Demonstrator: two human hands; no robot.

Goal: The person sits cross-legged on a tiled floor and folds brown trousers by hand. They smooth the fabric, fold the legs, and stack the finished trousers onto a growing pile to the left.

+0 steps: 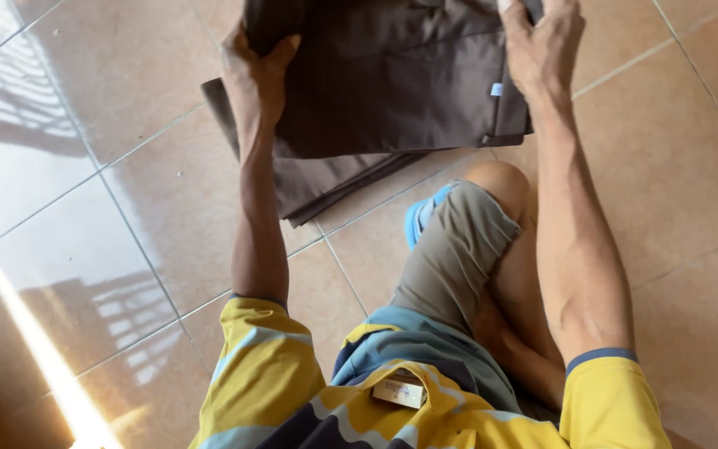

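- Landmark first: the bent knee (500, 179) in the middle of the view. Everything else is placed from it.
- Straight ahead of the knee, on the tiled floor (126, 208), lies the brown cloth (392, 91) — a folded garment, dark brown, with more folded brown fabric spread under it and poking out toward the near left.
- The cloth's long axis runs left to right across the view, square to both arms; its far part runs out of the top of the picture.
- Left hand (255, 71): up and left of the knee, on the cloth's left edge. Thumb over the top, fingers tucked beneath — it is gripping that edge.
- Right hand (542, 46): up and just right of the knee, at the cloth's right edge, palm down, fingers curled over the fabric. It looks like a hold, though the fingertips are cut off at the top.
- Both hands are on the cloth, one at each side; neither has further to reach, and the cloth sits squarely between them.
- Looks: smooth, matte weave, a seam running across it, a small pale tag (496, 89) near the right edge just under the right hand.
- Near side of the knee: khaki shorts (450, 249) and a yellow patterned shirt (425, 399).
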